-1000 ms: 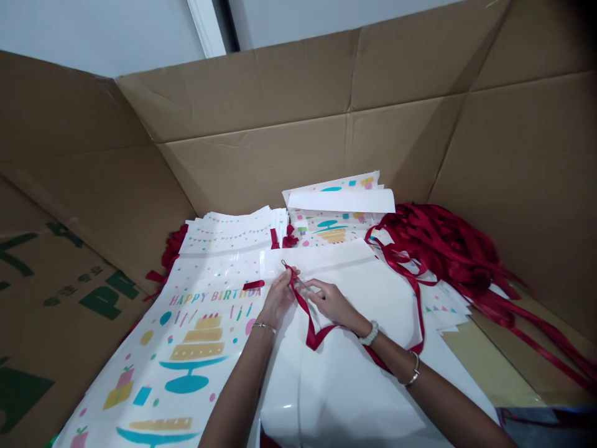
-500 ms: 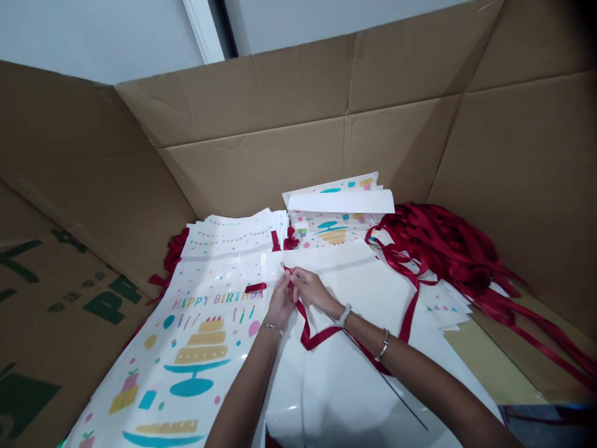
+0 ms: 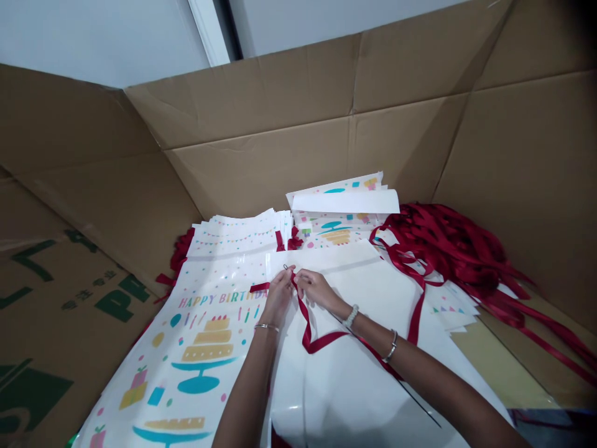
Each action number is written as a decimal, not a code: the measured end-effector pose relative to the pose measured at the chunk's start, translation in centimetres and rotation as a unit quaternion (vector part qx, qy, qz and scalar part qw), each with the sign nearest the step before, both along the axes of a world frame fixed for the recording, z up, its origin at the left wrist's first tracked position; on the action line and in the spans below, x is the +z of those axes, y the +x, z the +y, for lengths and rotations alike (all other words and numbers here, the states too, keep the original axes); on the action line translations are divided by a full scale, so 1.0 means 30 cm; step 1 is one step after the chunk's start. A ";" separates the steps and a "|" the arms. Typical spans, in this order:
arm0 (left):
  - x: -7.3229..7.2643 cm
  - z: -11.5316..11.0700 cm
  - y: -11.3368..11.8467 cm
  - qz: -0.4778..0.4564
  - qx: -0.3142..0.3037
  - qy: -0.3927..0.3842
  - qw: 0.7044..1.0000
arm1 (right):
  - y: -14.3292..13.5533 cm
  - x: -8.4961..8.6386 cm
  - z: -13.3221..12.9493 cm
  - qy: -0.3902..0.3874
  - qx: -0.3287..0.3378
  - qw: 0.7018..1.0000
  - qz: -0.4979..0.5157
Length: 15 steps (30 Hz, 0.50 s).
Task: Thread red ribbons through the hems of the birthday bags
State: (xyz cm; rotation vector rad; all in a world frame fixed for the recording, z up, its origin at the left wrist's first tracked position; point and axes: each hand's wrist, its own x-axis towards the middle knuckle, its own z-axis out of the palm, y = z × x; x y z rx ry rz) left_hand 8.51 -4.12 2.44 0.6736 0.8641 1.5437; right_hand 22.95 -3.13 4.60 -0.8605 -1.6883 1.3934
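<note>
Close together over a plain white panel (image 3: 373,361) are my two hands. The fingers of my left hand (image 3: 280,292) are pinched near the small looped end of a thin dark wire hook (image 3: 422,406), which runs under my right forearm. My right hand (image 3: 313,287) is closed on a red ribbon (image 3: 314,345) beside the left fingertips; the exact grip is partly hidden. From there the ribbon hangs down, bends and passes under my right forearm. To the left lies a glossy printed bag (image 3: 200,373) with a cake and "HAPPY BIRTHDAY" lettering, a short red ribbon end (image 3: 259,287) across it.
Cardboard walls (image 3: 261,168) surround the work area at the back and sides. A tangled heap of red ribbon (image 3: 452,242) lies at the right. Behind my hands are a stack of printed sheets (image 3: 233,233) and a folded printed piece (image 3: 345,202).
My right fingers have moved slightly away from the left fingertips. The whole view has shifted a little; the wire's loop still sticks out above my left hand.
</note>
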 end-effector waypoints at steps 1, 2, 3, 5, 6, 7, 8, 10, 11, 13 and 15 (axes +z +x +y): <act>-0.004 0.001 0.002 0.002 0.006 0.000 1.000 | -0.002 -0.003 0.004 0.019 -0.016 1.000 -0.014; -0.009 0.004 0.004 0.002 0.011 0.000 1.000 | -0.004 -0.005 0.009 0.040 -0.039 0.998 -0.030; -0.014 0.007 0.006 0.003 0.015 0.000 1.000 | -0.007 -0.006 0.013 0.055 -0.063 0.995 -0.045; -0.025 0.013 0.009 0.007 0.025 -0.002 1.000 | -0.013 -0.007 0.019 0.061 -0.094 0.992 -0.062; -0.029 0.016 0.010 0.010 0.030 -0.003 1.000 | -0.017 -0.008 0.019 0.051 -0.099 0.992 -0.060; -0.033 0.017 0.010 0.012 0.035 -0.002 0.999 | -0.022 -0.008 0.017 0.036 -0.096 0.993 -0.052; -0.036 0.017 0.010 0.013 0.040 0.000 0.999 | -0.027 -0.008 0.013 0.020 -0.089 0.995 -0.038; -0.037 0.012 0.011 0.017 0.044 0.001 0.999 | -0.037 -0.006 -0.001 -0.017 -0.075 0.997 -0.001; -0.036 0.008 0.013 0.023 0.038 -0.003 0.999 | -0.040 -0.003 -0.009 -0.042 -0.071 0.996 0.018; -0.032 -0.002 0.023 0.040 0.024 -0.009 0.999 | -0.036 0.012 -0.024 -0.103 -0.060 0.992 0.049; -0.029 -0.012 0.043 0.075 0.017 0.000 0.997 | -0.007 0.044 -0.029 -0.168 -0.046 0.983 0.066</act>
